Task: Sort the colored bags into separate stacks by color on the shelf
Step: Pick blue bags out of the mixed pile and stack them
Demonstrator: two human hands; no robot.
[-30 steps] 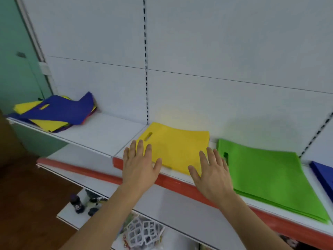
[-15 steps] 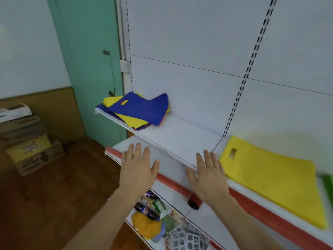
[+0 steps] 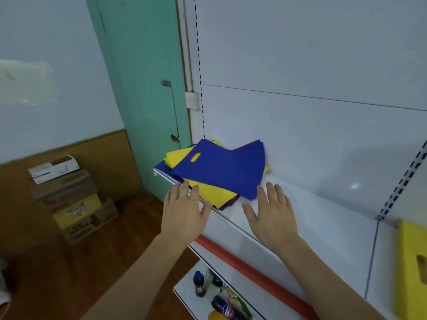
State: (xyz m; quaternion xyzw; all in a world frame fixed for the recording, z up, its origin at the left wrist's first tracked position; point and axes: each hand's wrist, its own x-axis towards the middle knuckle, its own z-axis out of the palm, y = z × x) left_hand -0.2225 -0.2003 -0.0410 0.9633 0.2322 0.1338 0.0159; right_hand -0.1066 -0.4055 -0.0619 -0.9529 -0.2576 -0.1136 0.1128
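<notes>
left hand (image 3: pixel 183 212): fingers straight, holding nothing, at shelf (image 3: pixel 300 218) edge just near the pile | right hand (image 3: pixel 272 215): fingers spread, empty, over shelf | mixed pile (image 3: pixel 215 179): blue bag (image 3: pixel 226 168) on top, far left | yellow bag (image 3: pixel 412 269): far right

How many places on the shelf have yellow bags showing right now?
2. Yellow bags poke out of the mixed pile under the top blue bag at the shelf's left end; a separate yellow stack lies at the right edge. More may be buried in the pile.
</notes>
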